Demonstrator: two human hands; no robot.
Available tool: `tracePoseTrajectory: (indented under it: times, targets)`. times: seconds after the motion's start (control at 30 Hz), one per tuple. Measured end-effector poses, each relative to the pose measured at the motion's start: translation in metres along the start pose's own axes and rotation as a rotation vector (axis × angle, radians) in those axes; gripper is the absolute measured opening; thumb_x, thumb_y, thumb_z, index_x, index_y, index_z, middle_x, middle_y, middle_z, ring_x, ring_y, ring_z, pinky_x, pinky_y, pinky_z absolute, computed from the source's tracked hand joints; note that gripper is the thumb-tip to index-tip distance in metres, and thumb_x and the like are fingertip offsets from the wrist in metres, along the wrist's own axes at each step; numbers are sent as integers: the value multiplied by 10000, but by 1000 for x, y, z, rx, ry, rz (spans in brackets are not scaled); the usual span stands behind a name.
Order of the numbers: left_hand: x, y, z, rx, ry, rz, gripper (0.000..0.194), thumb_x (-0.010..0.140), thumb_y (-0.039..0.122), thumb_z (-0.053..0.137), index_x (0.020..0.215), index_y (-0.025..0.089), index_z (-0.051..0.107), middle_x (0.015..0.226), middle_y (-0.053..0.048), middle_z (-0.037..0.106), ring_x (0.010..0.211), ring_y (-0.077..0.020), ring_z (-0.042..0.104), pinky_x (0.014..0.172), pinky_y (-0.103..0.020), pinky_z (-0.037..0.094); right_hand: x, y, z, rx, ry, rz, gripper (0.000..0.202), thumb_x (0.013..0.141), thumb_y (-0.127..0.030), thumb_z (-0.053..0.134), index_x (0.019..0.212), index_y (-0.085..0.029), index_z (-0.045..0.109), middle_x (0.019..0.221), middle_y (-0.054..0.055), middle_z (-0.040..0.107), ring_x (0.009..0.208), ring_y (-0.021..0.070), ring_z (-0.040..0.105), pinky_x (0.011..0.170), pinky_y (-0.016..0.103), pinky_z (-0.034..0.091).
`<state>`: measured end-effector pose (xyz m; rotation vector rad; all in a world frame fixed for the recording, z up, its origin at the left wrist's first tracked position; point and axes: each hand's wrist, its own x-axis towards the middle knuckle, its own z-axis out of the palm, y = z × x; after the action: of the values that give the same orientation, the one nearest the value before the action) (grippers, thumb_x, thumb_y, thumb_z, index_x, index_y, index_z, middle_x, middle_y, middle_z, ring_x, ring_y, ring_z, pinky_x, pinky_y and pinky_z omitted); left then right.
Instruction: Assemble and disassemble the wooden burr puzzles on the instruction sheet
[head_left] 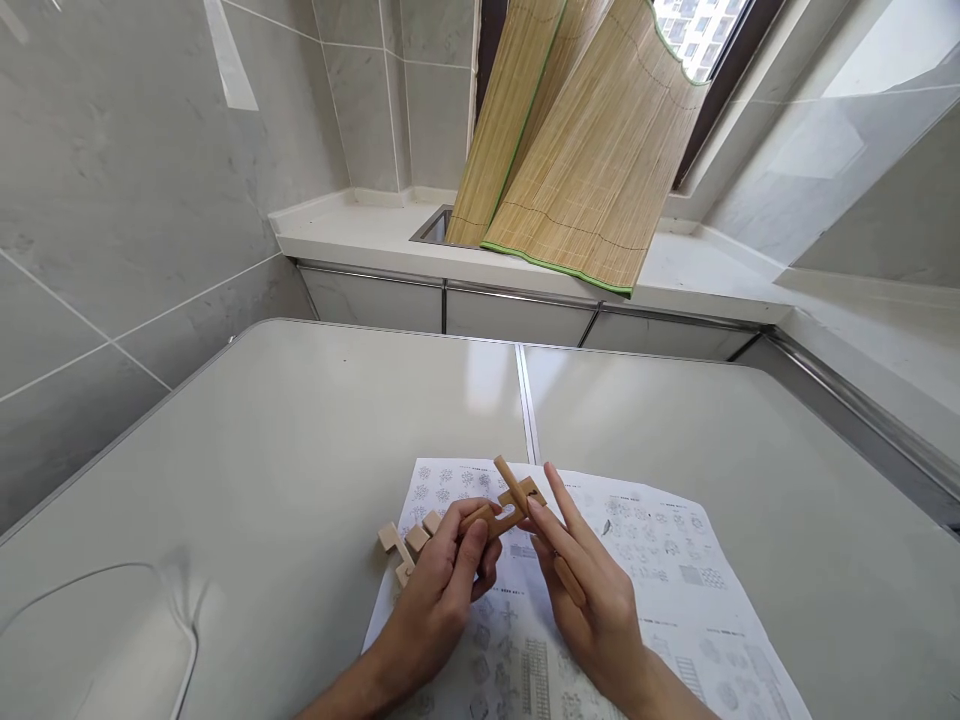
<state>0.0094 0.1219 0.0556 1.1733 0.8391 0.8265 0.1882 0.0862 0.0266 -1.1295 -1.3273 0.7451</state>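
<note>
Notched wooden pieces (506,523) are held between my two hands above a printed sheet. My left hand (448,580) is closed on the left end of them, thumb on top. One thin wooden stick (511,482) crosses a flat piece with a dark mark. My right hand (592,590) touches the right side of these pieces with its fingertips, its index finger stretched out. Another wooden piece (570,581) lies within the right hand, against the palm. Several pale wooden blocks (405,545) rest beside the left hand, partly hidden by it.
The printed sheet (675,580) with small diagrams lies on the white table (300,430). A white cable (187,640) lies at the left. Behind the table are a counter (360,235), a sink edge (429,226) and a hanging bamboo blind (585,160).
</note>
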Motion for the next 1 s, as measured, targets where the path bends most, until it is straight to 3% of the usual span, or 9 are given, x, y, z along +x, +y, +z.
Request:
tracePoseTrajectory:
  times: [0.27,0.43,0.57,0.83,1.0]
  targets:
    - [1,-6,-3,53,-61,13,472,1071,661,420,1089,198,510,789,41,394,693,-132,327,647,-282,333,-5,1,0,46,-40,11,427,985,-174,705,1368,-362,727,1642,28,486,1489,373,500,1134,517,567]
    - [-2,-3,-1,98,-91,6,404,1104,592,387,996,211,469,806,35,394,708,-140,335,662,-287,352,-12,9,6,-82,-165,-280,588,1059,-44,463,1585,-301,511,1773,75,192,1498,358,483,1129,501,575]
    - [-2,-3,0,132,-85,-2,388,1103,579,398,985,215,462,854,16,430,760,-154,388,720,-302,397,-10,6,9,-182,-195,-390,690,1040,28,406,1648,-298,397,1794,64,36,1494,337,496,1148,466,563]
    - [-4,2,-3,311,-71,25,392,1111,565,349,1036,208,492,890,-17,503,802,-182,453,790,-340,429,-8,7,4,-206,-230,-416,649,1054,-11,403,1645,-281,410,1802,75,82,1471,320,531,1125,404,575]
    - [0,6,-7,315,-89,32,386,1106,559,371,1036,205,510,854,-9,489,766,-176,438,739,-325,423,-10,13,1,-195,-271,-378,626,1069,-43,395,1647,-283,407,1794,92,160,1497,321,505,1120,394,577]
